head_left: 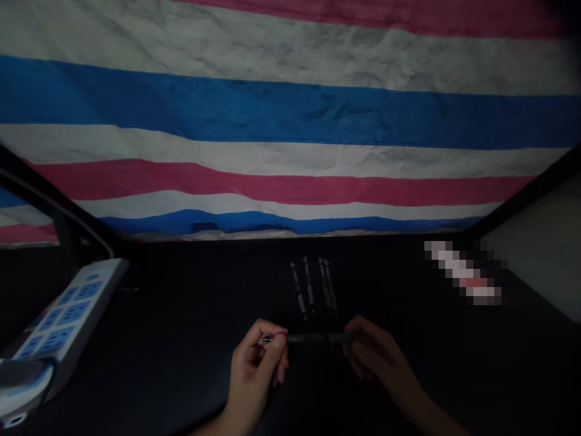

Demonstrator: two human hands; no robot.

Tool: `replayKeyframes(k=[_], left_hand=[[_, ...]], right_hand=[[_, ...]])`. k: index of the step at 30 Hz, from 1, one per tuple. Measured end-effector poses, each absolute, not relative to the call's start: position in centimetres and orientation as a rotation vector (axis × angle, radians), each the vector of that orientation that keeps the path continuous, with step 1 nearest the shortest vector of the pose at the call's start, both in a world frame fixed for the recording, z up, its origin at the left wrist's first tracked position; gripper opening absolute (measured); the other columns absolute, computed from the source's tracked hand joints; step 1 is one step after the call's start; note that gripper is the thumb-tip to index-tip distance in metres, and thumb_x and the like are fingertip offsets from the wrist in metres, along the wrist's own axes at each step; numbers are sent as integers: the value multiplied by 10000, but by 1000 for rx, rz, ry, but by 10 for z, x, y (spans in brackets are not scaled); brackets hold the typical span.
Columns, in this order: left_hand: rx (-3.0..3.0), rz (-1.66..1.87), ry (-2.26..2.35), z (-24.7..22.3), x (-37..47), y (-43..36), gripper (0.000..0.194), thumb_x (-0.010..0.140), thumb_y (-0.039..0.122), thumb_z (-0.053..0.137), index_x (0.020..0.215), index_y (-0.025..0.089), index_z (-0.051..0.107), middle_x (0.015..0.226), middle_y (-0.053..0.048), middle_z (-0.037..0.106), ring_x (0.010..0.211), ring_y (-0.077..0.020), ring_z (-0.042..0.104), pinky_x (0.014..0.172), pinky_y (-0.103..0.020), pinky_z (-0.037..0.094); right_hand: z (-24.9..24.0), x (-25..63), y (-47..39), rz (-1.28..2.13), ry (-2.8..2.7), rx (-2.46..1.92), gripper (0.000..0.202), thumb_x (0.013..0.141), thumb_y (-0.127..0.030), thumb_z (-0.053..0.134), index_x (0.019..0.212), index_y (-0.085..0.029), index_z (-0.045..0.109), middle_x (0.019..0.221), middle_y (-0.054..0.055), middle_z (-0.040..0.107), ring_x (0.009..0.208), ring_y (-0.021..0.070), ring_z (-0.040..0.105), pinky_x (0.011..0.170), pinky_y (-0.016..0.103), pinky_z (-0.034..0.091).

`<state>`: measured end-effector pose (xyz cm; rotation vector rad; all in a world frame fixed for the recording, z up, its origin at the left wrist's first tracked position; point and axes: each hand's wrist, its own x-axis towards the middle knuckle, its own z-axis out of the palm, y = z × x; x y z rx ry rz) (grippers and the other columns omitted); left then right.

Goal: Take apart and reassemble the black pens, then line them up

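Observation:
A dark, slim pen (pixel 313 338) stretches level between my two hands, low in the middle of the view. My left hand (pixel 261 363) pinches one end, and a shiny tip pokes out past its fingers. The other end is gripped by my right hand (pixel 374 351), which lies in deeper shadow, so its fingertips show only faintly. Just beyond the hands, several pens lie roughly side by side on the dark table (pixel 190 315): one pen (pixel 298 290) at the left, another pen (pixel 309 281) beside it, and a close pair of pens (pixel 327 284) at the right.
A white power strip (pixel 97 290) with blue sockets runs along the left, with a dark plug (pixel 22 372) at its near end. A blurred-out pale and red object (pixel 463 272) lies at the right. Behind the table hangs a striped sheet (pixel 290 115).

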<state>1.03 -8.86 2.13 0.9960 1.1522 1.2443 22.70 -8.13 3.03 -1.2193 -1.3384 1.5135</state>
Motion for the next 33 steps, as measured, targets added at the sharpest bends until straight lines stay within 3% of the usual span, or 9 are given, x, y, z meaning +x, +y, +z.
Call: replayKeyframes(k=[4, 6, 9, 14, 20, 25, 33], left_hand=[[990, 1244, 1156, 22, 10, -88, 265, 832, 426, 610, 797, 164, 585, 471, 51, 505, 378, -56, 396, 376, -148, 279], [991, 1249, 1154, 23, 10, -87, 266, 834, 426, 608, 796, 164, 583, 471, 55, 497, 384, -55, 397, 384, -147, 280], [986, 1253, 1159, 24, 11, -87, 271, 830, 430, 612, 784, 164, 582, 461, 57, 484, 385, -56, 389, 386, -149, 270], [1012, 1251, 1161, 23, 10, -86, 265, 834, 422, 610, 786, 162, 587, 453, 62, 473, 389, -55, 377, 408, -160, 271], [1012, 1287, 1173, 21, 7, -83, 277, 845, 427, 600, 768, 162, 575, 443, 77, 430, 399, -51, 347, 436, -166, 261], [948, 1338, 1157, 23, 5, -80, 250, 853, 400, 599, 766, 168, 569, 455, 75, 426, 417, -58, 342, 452, -172, 275], [918, 1365, 1113, 24, 4, -79, 223, 876, 362, 579, 766, 168, 568, 453, 73, 414, 434, -64, 328, 462, -176, 283]], right_hand=[[31, 226, -81, 1506, -1350, -1287, 411, 910, -453, 465, 615, -168, 502, 564, -30, 482, 471, 67, 410, 474, 205, 317], [30, 226, -81, 1487, -1309, -1268, 253, 845, -409, 583, 743, -181, 547, 625, -35, 516, 509, 72, 434, 489, 198, 331], [30, 227, -81, 1534, -1272, -1206, 244, 804, -419, 632, 857, -194, 553, 691, -28, 551, 523, 72, 444, 472, 188, 323], [29, 228, -79, 1592, -1255, -1262, 358, 914, -436, 486, 678, -168, 509, 600, -25, 537, 478, 60, 454, 442, 175, 321], [28, 229, -78, 1665, -1014, -1135, 206, 780, -335, 668, 796, -184, 529, 566, -44, 550, 451, 77, 485, 415, 176, 337], [23, 237, -76, 1584, -770, -1072, 120, 725, -245, 619, 725, -204, 506, 477, -66, 484, 395, 74, 415, 389, 180, 270], [22, 242, -73, 1554, -659, -1047, 64, 685, -190, 603, 686, -205, 541, 521, -46, 492, 426, 79, 396, 413, 209, 280]])
